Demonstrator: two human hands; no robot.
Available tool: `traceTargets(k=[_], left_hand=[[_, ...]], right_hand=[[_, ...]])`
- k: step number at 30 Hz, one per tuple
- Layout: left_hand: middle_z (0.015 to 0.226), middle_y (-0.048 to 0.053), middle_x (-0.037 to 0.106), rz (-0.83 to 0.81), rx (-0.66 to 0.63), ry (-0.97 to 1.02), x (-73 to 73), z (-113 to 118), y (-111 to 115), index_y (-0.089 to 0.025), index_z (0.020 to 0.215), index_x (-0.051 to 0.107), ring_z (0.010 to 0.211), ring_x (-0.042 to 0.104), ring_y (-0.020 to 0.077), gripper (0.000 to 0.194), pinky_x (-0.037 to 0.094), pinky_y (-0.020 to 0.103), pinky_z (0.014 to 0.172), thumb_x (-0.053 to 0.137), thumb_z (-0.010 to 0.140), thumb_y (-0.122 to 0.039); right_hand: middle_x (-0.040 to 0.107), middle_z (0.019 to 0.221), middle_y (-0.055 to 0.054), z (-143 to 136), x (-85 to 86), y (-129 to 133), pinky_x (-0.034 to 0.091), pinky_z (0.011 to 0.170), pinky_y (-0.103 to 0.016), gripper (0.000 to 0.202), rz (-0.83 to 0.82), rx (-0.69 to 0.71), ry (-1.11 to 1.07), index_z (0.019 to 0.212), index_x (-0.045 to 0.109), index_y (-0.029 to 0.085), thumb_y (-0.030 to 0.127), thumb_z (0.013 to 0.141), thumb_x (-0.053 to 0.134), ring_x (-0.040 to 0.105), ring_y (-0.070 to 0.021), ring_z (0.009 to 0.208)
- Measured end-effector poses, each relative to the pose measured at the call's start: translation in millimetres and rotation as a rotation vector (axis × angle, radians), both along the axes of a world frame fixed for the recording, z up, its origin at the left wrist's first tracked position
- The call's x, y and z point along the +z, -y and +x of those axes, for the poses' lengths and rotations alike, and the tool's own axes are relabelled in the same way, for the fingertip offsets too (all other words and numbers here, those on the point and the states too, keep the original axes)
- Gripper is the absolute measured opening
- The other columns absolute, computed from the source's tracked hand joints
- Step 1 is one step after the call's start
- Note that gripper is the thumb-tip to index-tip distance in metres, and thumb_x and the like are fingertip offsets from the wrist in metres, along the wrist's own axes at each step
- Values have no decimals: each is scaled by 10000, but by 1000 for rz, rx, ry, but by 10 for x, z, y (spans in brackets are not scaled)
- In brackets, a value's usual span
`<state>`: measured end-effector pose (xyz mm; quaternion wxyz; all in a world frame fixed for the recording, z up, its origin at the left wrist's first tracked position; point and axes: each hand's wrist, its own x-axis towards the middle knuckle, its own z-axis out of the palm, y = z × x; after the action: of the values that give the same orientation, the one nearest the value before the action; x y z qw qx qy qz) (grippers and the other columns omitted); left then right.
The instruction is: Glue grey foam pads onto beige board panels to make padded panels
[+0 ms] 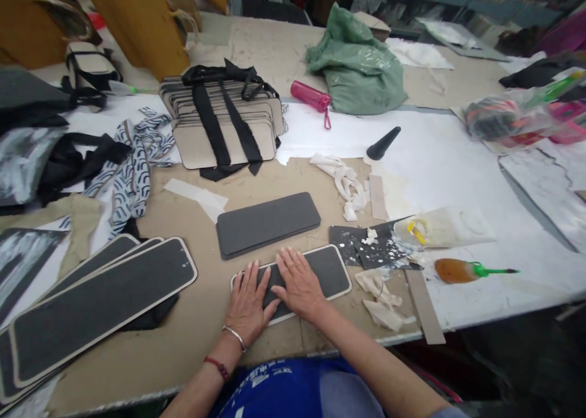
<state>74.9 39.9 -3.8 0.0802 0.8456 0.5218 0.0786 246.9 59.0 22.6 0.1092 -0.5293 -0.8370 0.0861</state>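
Observation:
A dark rounded panel with a pale border (327,271) lies flat near the table's front edge. My left hand (249,302) rests on its left end, fingers spread, with a silver bangle and a red bracelet at the wrist. Flat on the middle of the same panel is my right hand (300,284), its fingers stretched out. The two thumbs are close together. Just beyond the hands sits a small stack of plain dark panels (268,223). To the left, several larger bordered panels (105,305) overlap one another.
Behind are strapped beige panels (224,140), a pink bottle (310,96), a green bag (359,67) and a black cone (383,143). At right lie a glue-spotted dark sheet (350,244), an orange bottle with green nozzle (456,271), crumpled scraps (382,296) and a strip (425,308).

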Motion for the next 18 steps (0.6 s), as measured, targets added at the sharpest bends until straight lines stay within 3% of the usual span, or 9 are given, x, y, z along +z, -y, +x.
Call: traceTargets(k=[4, 12, 18], left_hand=[[1392, 176, 300, -14, 4, -13, 3, -3, -10, -160, 1284, 403, 1288, 247, 318, 627, 241, 498, 1017, 492, 760, -492], [1410, 169, 263, -68, 22, -27, -8, 6, -18, -171, 1294, 386, 1301, 209, 324, 646, 232, 509, 1018, 526, 744, -480], [1412, 167, 260, -121, 16, -83, 62, 28, -28, -184, 1308, 359, 1303, 209, 317, 694, 240, 502, 1020, 555, 720, -498]], right_hand=[[251, 1403, -145, 66, -117, -5, 183, 1065, -445, 690, -57, 15, -20, 1340, 285, 84, 463, 810, 512, 128, -258, 1309], [220, 1414, -145, 629, -112, -80, 162, 1060, -479, 729, -91, -72, 48, 1367, 220, 91, 487, 814, 482, 116, -267, 1310], [216, 1409, -168, 760, -164, -109, 127, 1053, -505, 712, -81, -70, 62, 1364, 208, 61, 477, 834, 438, 112, -285, 1308]])
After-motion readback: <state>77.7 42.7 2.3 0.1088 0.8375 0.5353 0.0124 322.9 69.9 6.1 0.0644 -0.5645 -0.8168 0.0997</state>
